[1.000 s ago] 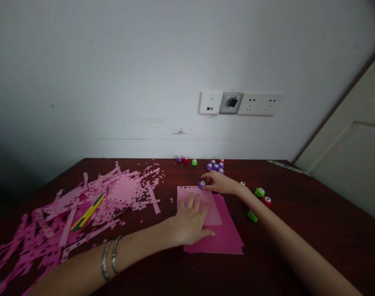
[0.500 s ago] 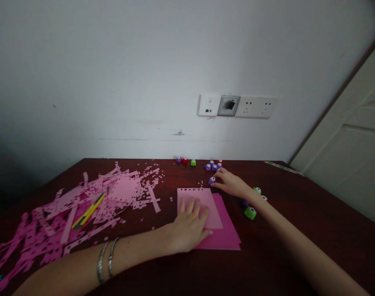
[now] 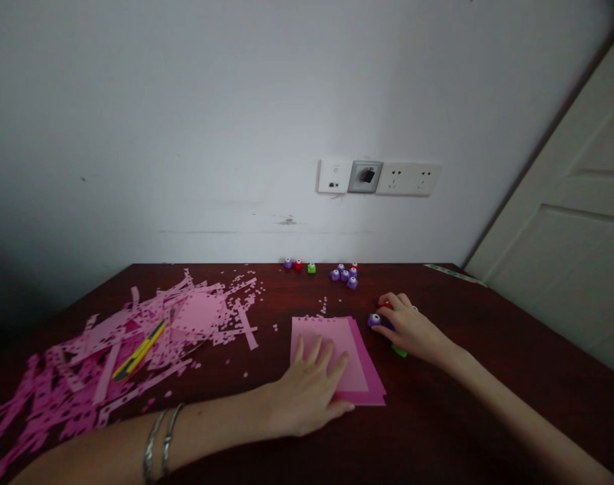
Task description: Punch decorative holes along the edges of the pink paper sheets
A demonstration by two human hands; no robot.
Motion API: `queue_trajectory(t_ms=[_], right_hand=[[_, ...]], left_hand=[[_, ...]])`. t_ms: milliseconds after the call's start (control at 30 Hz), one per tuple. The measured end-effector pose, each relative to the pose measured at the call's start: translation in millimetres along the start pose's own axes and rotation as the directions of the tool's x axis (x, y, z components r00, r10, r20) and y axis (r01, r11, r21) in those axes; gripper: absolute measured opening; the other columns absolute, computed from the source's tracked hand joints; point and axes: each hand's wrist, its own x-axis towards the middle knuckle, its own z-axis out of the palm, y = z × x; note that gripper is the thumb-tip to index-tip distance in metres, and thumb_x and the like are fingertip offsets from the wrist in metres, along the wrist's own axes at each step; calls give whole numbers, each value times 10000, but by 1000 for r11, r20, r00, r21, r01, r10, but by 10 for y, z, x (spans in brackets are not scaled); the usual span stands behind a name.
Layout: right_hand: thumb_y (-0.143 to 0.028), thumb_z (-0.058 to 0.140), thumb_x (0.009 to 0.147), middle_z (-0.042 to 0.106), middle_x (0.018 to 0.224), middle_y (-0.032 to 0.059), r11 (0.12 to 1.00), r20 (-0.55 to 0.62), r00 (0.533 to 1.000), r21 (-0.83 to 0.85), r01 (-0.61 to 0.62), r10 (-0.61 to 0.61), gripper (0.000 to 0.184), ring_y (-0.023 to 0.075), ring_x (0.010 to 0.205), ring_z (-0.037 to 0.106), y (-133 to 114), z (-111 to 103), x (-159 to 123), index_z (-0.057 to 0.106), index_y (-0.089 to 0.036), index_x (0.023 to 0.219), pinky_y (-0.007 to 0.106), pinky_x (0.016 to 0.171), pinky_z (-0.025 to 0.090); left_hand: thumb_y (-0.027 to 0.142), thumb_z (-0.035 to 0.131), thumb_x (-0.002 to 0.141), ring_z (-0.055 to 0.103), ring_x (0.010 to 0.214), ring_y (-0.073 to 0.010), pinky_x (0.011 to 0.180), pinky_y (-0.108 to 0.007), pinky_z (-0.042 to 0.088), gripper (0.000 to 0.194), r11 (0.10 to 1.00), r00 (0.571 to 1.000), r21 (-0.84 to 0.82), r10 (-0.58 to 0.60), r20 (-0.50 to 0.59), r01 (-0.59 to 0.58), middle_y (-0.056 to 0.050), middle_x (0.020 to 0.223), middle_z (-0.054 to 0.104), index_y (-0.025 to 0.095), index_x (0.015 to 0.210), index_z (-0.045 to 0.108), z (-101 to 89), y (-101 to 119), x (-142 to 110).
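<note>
My left hand (image 3: pixel 311 387) lies flat with fingers spread on a light pink sheet (image 3: pixel 354 367), which rests on darker pink sheets (image 3: pixel 375 391). A row of small punched shapes runs along the light sheet's far edge. To the right, my right hand (image 3: pixel 408 327) has its thumb and forefinger around a purple craft punch (image 3: pixel 374 320) with a white round top. Under and beside those fingers are a red punch (image 3: pixel 386 305) and a green punch (image 3: pixel 399 351), both partly hidden.
Several purple punches (image 3: pixel 344 275) cluster at the back with a red one. Purple, red and green punches (image 3: pixel 311 268) stand left of them. Pink paper strips (image 3: pixel 149 330) and a yellow utility knife (image 3: pixel 139 350) cover the left side. A ruler-like strip (image 3: pixel 453 273) lies back right.
A purple punch that my right hand held now stands with the back cluster. That hand has moved right and nearer to another purple punch. The light sheet has shifted slightly nearer under my left hand.
</note>
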Motion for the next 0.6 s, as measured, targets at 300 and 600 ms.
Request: queue_trajectory(t_ms=[300, 600], right_hand=[[-402, 522, 801, 535, 1016, 148, 999, 19, 999, -25, -26, 26, 280, 283, 929, 468, 33, 1, -52, 676, -172, 840, 426, 810, 434], [-393, 540, 783, 560, 1025, 115, 990, 21, 999, 130, -52, 49, 251, 261, 934, 498, 54, -136, 94, 661, -207, 899, 381, 793, 438]], left_hand=[[559, 251, 874, 124, 1336, -340, 1041, -527, 188, 659, 999, 1000, -42, -19, 9, 19, -131, 1472, 166, 220, 1421, 112, 65, 45, -20], [475, 302, 889, 88, 1345, -323, 1056, -504, 176, 608, 1000, 999, -11, 28, -37, -28, -135, 1478, 138, 185, 1407, 175, -84, 150, -8]])
